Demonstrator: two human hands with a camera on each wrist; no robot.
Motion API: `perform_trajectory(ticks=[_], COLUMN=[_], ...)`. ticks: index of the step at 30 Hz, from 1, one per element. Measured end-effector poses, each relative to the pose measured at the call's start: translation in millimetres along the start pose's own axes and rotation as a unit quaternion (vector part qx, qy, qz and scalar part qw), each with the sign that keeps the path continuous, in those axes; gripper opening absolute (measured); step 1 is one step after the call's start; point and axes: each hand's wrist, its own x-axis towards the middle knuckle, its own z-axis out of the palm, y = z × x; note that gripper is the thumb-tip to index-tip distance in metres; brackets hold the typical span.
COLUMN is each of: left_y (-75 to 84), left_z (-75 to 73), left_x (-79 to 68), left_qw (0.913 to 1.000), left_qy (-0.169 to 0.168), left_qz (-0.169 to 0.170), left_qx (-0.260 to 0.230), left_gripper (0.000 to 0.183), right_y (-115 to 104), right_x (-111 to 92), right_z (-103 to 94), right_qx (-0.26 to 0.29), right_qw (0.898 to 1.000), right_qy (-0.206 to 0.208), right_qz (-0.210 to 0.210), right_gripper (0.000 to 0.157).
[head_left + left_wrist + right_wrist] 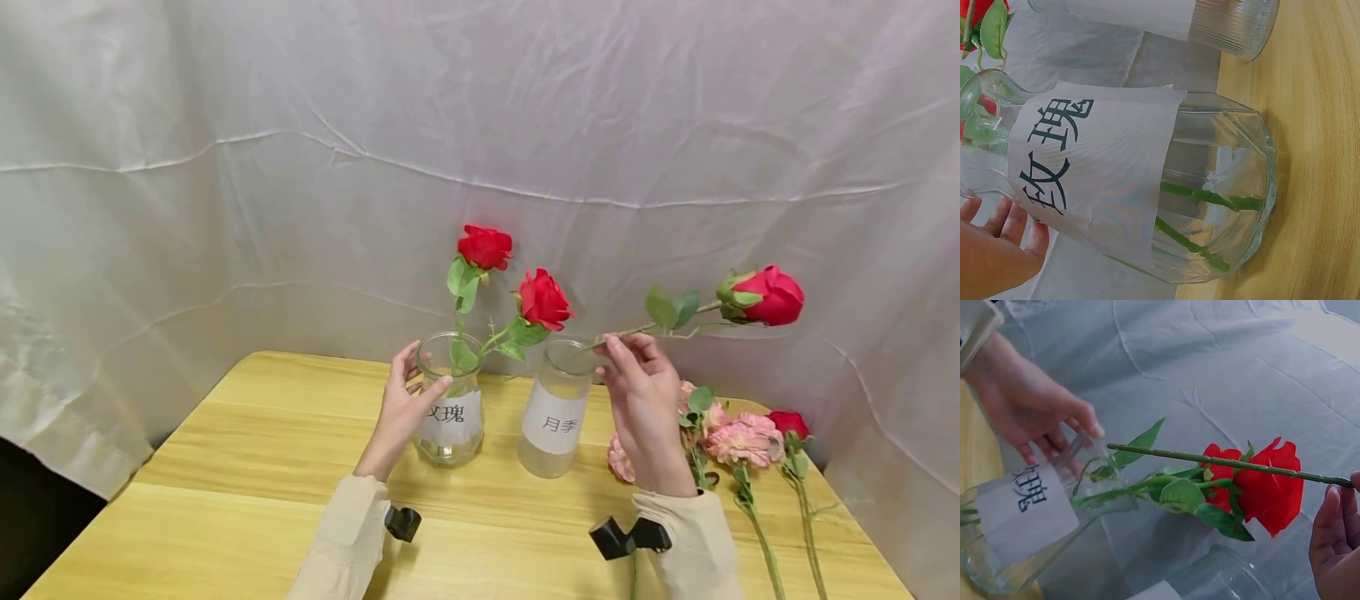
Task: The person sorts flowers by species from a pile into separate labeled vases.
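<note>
My left hand [401,412] grips the neck of a clear glass vase [448,450] with a white paper label, thumb in front and fingers behind. Two red roses [486,247] stand in this vase, their stem ends visible through the glass in the left wrist view. Between thumb and fingers, my right hand [647,408] pinches the stem of another red rose [772,296], its bloom pointing right. In the right wrist view the bare green stem [1229,462] reaches left toward the labelled vase's mouth. Just left of the right hand stands a second glass vase [551,462], also labelled.
On the right of the wooden table [225,533] lie several pink flowers [745,439] and a red rose [789,423], stems toward the front edge. A pale cloth curtain [337,208] hangs behind the table.
</note>
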Motion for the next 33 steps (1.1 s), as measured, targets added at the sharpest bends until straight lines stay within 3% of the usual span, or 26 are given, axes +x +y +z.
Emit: perform_trajectory(ticks=[5,18,24,28,33], left_y=[-0.5,-0.3,17.3,27.9,28.5], left_z=[1.3,1.7,2.0,2.5,1.7], left_x=[0.5,-0.9,-7.2,-11.6,-11.8], left_qw=[1.0,0.9999,0.9998,0.9997,0.9998], left_qy=[0.001,-0.008,-0.015,-0.016,-0.015], left_qz=[0.003,-0.007,-0.012,-0.016,-0.012], left_qx=[0.001,-0.003,-0.009,-0.004,-0.01], left_gripper=[0.075,0.075,0.073,0.072,0.072], right_y=[3.2,16.3,23.8,37.2,70.1], right_x=[6.3,11.2,11.2,8.8,15.6], right_z=[8.0,24.0,33.6,37.7,29.0], right_qx=[0.006,-0.044,-0.086,-0.112,-0.083], right_qw=[1.0,0.999,0.996,0.993,0.992], right_qy=[0.014,0.014,0.003,-0.013,-0.052], right_qz=[-0.011,-0.016,-0.026,-0.046,-0.077], right_gripper=[0.008,0.009,0.011,0.011,0.016])
